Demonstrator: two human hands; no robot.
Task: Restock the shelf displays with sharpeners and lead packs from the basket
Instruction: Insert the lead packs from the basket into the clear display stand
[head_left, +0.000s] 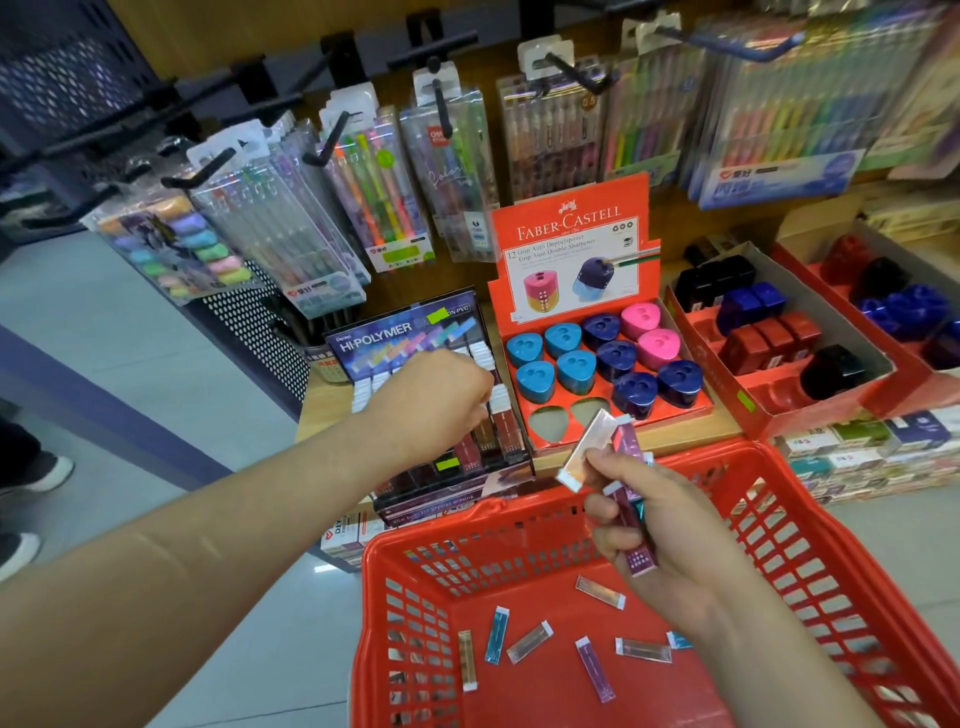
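Gripping lead packs (587, 447) above basket (431, 522), right hand (670, 540), left hand (431, 400) curled at display (395, 332), perhaps pinching one.

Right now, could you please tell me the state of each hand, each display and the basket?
left hand, curled over the lead display, grip unclear.
right hand, gripping several lead packs above the basket.
basket, holds loose packs on its floor.
sharpener display, ten sharpeners in, two front slots empty.
lead display, partly stocked.
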